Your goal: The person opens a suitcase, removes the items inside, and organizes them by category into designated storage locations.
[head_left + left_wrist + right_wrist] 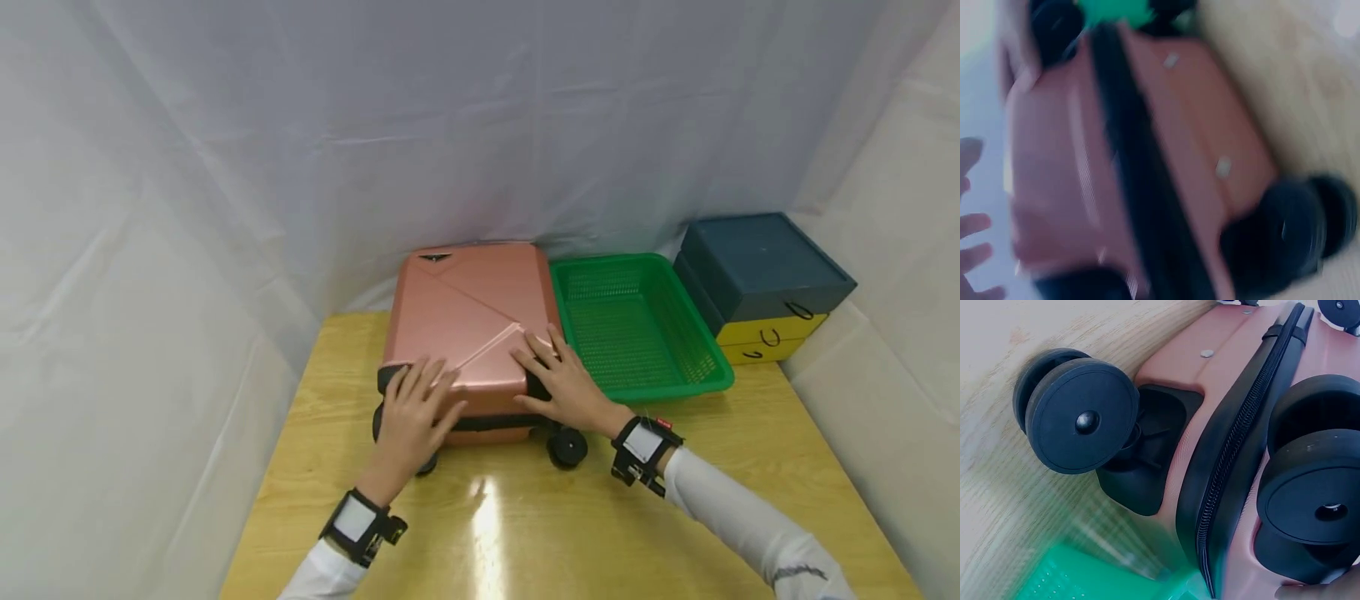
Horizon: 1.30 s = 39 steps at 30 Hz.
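A rose-pink hard-shell suitcase (472, 292) lies flat, its wheeled end towards me. My left hand (412, 412), fingers spread, is over its near left corner. In the left wrist view those fingertips (975, 256) show at the left edge; contact with the shell cannot be told. My right hand (570, 387) rests on the near right corner with fingers extended. At the lower right of the right wrist view a bit of a finger (1329, 590) appears beside a wheel. Black twin wheels (1085, 419) stick out from the corners, and a black zip (1229, 456) runs between the shell halves.
A green perforated plastic basket (637, 392) stands right of the suitcase. Beyond it is a dark blue and yellow drawer box (772, 258) with black loop pulls. The wooden table (600, 533) is bordered by white sheeting (465, 125) at the back and sides.
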Tool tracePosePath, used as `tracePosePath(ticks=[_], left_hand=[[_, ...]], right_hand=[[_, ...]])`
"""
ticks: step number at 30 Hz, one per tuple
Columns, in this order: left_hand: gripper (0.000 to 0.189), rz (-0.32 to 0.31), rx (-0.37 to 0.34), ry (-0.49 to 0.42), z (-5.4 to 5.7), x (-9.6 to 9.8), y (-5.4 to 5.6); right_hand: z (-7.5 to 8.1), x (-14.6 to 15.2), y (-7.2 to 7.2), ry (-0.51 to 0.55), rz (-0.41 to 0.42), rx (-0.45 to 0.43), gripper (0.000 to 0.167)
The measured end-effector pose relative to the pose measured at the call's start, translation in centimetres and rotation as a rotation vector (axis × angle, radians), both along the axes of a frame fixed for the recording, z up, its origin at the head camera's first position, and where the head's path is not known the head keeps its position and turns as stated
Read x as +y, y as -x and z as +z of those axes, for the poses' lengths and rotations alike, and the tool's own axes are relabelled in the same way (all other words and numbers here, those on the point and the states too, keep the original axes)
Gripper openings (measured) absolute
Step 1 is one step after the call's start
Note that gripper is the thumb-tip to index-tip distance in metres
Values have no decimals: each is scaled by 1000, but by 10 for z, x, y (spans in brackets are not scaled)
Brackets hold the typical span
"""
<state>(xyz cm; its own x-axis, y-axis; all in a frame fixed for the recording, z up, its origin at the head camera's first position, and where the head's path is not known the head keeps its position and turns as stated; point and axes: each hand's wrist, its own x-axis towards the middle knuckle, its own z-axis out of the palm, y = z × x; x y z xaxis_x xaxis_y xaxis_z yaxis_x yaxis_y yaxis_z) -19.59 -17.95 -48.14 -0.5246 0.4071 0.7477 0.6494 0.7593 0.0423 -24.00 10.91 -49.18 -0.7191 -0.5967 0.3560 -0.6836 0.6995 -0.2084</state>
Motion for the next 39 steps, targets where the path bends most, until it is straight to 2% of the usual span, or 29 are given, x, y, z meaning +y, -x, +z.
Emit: tracePosePath(ticks=[2, 4, 9, 14, 21, 28, 34, 39], left_hand=[[59, 2, 22, 118, -6, 17, 2], [70, 18, 37, 198, -13, 28, 5], [88, 57, -2, 273, -31, 40, 8], [87, 87, -5, 270, -40, 41, 6], [85, 90, 26, 244, -43, 43, 9], [79, 74, 5, 213, -40, 44, 12], [87, 91, 4, 263, -40, 43, 17], [104, 94, 38, 258, -43, 43, 18]], right_hand=[[0, 0, 2, 2, 2, 17, 79], [-1, 0, 3, -8, 3, 37, 80], [-3, 0, 2, -21, 3, 44, 80], [-6, -1, -3, 1, 1, 31, 80], [-9, -2, -3, 38, -14, 47, 79], [-12, -2, -7, 239, -1, -86, 79], [-3, -6, -6, 324, 0, -92, 83], [13, -9, -8, 364, -8, -96, 79]])
